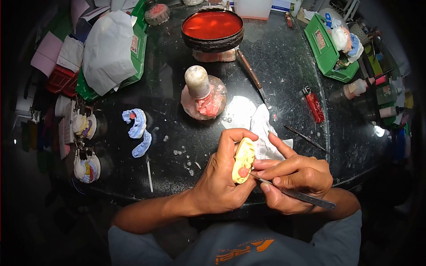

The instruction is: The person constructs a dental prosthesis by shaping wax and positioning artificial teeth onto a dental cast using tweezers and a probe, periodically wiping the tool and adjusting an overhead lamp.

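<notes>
Two hands of ours meet above the near edge of the bench (284, 53), both closed on something. Our left hand (217, 182) grips a yellow dental cast (245, 153), its index finger curled over the top end and its thumb along the lower side, so the cast is held up in front of us, tilted on end. A round pink blob (243, 172) sits on its lower part. Our right hand (299, 182) pinches a slim metal tool (306, 198) (tweezers, by the look of the flat, ridged end), with its tip just beside the blob; whether the two touch, we cannot tell.

Just beyond our hands lies a crumpled white cloth (262, 135), with a thin dark tool (305, 138) and a red lighter (314, 105) to its right. Farther off we have a round glass vessel with a white cap (197, 83), a knife with a wooden handle (251, 72) and a dark-rimmed bowl of red material (212, 42). Away to the left, two pieces of blue cast (136, 126) lie end to end, near a white stick (150, 176).
</notes>
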Motion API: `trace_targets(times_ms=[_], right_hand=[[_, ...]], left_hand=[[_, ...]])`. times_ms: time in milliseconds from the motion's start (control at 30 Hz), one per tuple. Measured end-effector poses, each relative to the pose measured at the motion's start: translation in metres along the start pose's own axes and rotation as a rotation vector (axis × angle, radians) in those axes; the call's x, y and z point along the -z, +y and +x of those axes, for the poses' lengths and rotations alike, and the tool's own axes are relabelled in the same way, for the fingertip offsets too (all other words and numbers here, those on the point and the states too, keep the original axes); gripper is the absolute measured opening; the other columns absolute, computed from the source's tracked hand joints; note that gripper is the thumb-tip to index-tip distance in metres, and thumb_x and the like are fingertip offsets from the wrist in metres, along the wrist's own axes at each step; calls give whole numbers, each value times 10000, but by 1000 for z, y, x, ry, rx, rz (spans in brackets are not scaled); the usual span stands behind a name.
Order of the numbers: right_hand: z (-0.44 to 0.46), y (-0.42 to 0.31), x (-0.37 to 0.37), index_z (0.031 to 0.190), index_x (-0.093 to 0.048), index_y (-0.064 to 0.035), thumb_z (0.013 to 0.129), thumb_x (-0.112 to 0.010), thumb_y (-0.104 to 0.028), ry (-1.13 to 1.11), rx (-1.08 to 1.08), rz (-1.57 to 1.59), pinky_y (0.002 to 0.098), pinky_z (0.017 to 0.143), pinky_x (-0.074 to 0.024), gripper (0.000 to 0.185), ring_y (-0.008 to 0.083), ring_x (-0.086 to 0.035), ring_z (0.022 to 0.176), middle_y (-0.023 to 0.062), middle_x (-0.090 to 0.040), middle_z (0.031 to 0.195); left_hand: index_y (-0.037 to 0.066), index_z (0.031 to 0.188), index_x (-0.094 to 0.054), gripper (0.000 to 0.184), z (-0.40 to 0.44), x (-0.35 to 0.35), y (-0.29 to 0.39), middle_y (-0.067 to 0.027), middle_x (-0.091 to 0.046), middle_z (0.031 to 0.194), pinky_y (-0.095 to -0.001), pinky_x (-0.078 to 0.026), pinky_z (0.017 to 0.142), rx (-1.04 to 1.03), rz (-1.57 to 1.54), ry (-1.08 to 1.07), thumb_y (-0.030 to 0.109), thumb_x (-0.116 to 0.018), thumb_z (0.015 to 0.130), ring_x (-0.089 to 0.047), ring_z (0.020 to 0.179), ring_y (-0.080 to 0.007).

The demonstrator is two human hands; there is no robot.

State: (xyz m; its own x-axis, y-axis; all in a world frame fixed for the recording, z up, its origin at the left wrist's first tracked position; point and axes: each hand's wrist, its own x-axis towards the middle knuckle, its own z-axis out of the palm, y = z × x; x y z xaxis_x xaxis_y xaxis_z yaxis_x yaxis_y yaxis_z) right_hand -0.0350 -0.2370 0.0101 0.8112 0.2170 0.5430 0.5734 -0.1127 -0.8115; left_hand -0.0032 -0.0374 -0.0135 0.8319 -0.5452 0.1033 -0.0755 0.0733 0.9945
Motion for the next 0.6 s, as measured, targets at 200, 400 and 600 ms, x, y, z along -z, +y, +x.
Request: trace_targets(times_ms=[200, 400, 600], right_hand=[[1, -1, 1, 898, -652, -40, 823, -842, 15, -36, -12, -23, 646, 1132, -441, 211, 337, -784, 1010, 157, -784, 921], [3, -2, 4, 904, -648, -41, 829, -839, 14, -72, -24, -36, 653, 1146, -421, 213, 340, -780, 1026, 165, -787, 932], [3, -3, 6, 920, -653, -58, 832, -842, 10, -103, -49, -48, 664, 1168, -385, 220, 336, -776, 1037, 140, -796, 956]], left_hand=[[-9, 1367, -358, 569, 0, 1, 1, -111, -546, 922, -340, -446, 650, -9, 45, 13, -64, -631, 871, -575, 776, -157], [-14, 1353, -363, 566, 0, 1, 1, -142, -539, 989, -354, -445, 650, -18, 28, 8, -72, -627, 856, -572, 772, -174], [-17, 1351, -363, 579, 0, 0, -3, -151, -533, 998, -356, -441, 652, -69, 50, 25, -72, -637, 844, -563, 764, -185]])
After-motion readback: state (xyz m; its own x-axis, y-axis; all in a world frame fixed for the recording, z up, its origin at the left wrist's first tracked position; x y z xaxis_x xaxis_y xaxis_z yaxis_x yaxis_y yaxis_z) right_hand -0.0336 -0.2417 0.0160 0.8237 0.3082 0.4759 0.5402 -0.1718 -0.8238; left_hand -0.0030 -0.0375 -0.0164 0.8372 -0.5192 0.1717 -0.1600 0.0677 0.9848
